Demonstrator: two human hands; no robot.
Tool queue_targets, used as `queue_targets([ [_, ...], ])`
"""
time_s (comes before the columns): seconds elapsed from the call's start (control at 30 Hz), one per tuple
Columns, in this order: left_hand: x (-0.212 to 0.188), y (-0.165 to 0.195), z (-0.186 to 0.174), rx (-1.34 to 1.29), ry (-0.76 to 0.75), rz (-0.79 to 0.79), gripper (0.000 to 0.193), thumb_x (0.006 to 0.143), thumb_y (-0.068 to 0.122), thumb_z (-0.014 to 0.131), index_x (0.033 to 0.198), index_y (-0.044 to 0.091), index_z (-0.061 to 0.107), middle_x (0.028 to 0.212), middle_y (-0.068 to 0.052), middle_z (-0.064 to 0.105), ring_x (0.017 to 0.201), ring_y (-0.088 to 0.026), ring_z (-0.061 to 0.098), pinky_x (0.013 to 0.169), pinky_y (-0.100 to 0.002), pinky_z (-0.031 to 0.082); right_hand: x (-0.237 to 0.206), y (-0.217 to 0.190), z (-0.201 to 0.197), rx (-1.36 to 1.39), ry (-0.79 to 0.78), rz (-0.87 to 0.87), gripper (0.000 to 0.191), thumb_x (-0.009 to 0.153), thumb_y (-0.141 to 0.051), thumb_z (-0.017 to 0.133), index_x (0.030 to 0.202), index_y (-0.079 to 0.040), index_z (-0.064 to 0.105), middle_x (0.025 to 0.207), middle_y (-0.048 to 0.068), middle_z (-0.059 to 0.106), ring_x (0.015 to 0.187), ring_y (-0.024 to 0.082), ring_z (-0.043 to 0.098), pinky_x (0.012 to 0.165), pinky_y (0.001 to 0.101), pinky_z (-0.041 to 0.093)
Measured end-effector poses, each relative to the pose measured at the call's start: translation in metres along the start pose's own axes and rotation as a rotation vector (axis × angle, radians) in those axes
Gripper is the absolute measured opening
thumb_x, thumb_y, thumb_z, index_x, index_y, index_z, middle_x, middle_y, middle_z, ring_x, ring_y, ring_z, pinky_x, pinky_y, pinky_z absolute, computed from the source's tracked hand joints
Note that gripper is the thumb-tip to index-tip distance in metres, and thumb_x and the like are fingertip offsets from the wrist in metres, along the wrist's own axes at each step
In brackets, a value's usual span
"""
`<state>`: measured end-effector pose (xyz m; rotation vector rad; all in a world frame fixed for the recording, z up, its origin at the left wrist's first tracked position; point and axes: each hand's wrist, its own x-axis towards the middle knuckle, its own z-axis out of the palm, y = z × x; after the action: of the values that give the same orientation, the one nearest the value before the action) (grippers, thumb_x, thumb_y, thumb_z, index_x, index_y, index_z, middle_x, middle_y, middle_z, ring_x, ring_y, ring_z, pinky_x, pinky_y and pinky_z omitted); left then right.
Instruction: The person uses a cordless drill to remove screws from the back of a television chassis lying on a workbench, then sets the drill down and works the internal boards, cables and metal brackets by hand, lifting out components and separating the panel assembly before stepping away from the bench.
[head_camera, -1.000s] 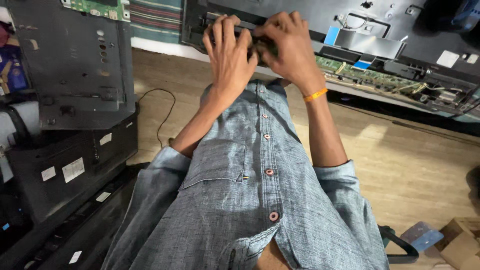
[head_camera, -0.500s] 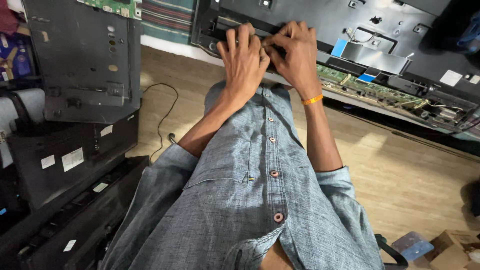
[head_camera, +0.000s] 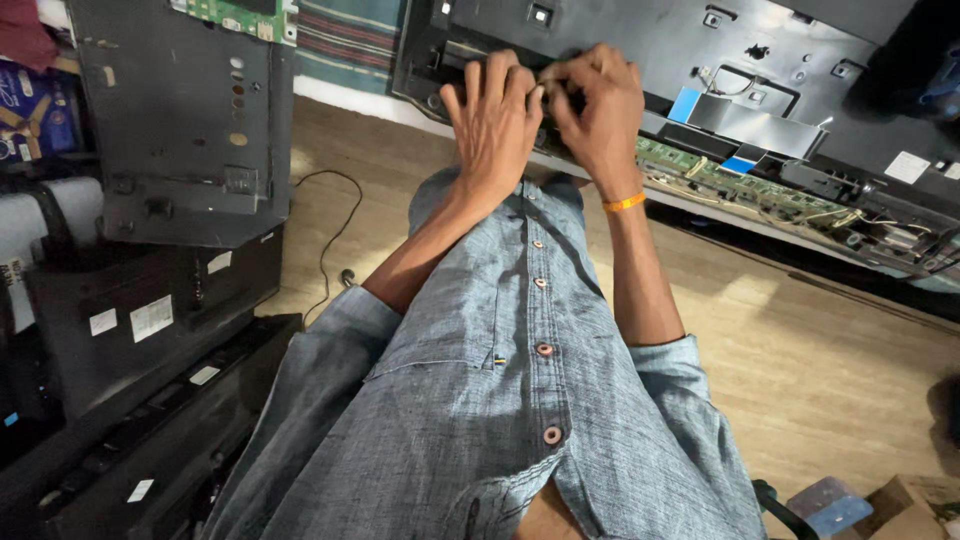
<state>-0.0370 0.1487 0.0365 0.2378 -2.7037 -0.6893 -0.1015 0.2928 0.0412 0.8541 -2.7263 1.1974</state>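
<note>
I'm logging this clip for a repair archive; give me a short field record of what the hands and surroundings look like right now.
setting: wooden floor, seen from above
left hand: fingers spread, pressing on the open back of a flat-screen panel
right hand: fingers curled at the same spot, what it grips is hidden
wrist: orange band
panel details: green circuit strip, blue ribbon tabs
left side: stacked dark panels, black cable
clothing: grey buttoned shirt

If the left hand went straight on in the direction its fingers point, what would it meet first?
Most likely the dark back panel of the opened television; the left hand already has its fingertips at its lower edge, though depth is unclear.
</note>
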Motion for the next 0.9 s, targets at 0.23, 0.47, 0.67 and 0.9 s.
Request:
queue_targets([
  [0.23,0.0,-0.008,-0.009,-0.286,0.062,-0.015,0.011,0.106,0.01,0.063,0.116,0.01,0.064,0.118,-0.003,0.056,0.113,-0.027,0.054,0.095,-0.047,0.04,-0.005,0.013,-0.013,0.643,-0.049,0.337,0.011,0.107,-0.008,0.064,0.111,-0.005,0.054,0.1,0.009,0.065,0.093,0.02,0.059,0.089,0.0318,0.051],
  [0.47,-0.008,-0.022,-0.022,-0.127,-0.149,0.122,0.014,0.092,0.012,0.073,0.102,0.005,0.065,0.116,-0.011,0.051,0.112,-0.032,0.05,0.089,-0.051,0.04,-0.005,-0.003,-0.013,0.065,-0.163,0.012,0.034,0.086,-0.011,0.087,0.109,-0.006,0.063,0.091,0.007,0.061,0.092,0.029,0.053,0.084,0.0416,0.043],
  [0.67,-0.011,-0.024,-0.02,-0.11,-0.18,0.132,0.016,0.087,0.005,0.072,0.101,0.0,0.066,0.122,-0.013,0.048,0.117,-0.034,0.047,0.092,-0.051,0.041,-0.011,-0.013,-0.006,-0.215,-0.134,-0.123,0.029,0.086,-0.011,0.085,0.11,-0.012,0.069,0.099,0.004,0.061,0.1,0.028,0.053,0.088,0.0427,0.038],
  [0.9,-0.009,-0.03,-0.018,-0.153,-0.168,0.121,0.016,0.085,0.002,0.073,0.1,0.002,0.07,0.121,-0.012,0.048,0.116,-0.032,0.046,0.09,-0.05,0.039,-0.012,-0.004,0.0,-0.078,-0.091,-0.086,0.012,0.094,-0.014,0.082,0.1,-0.012,0.072,0.093,0.004,0.062,0.094,0.027,0.053,0.085,0.0422,0.036],
])
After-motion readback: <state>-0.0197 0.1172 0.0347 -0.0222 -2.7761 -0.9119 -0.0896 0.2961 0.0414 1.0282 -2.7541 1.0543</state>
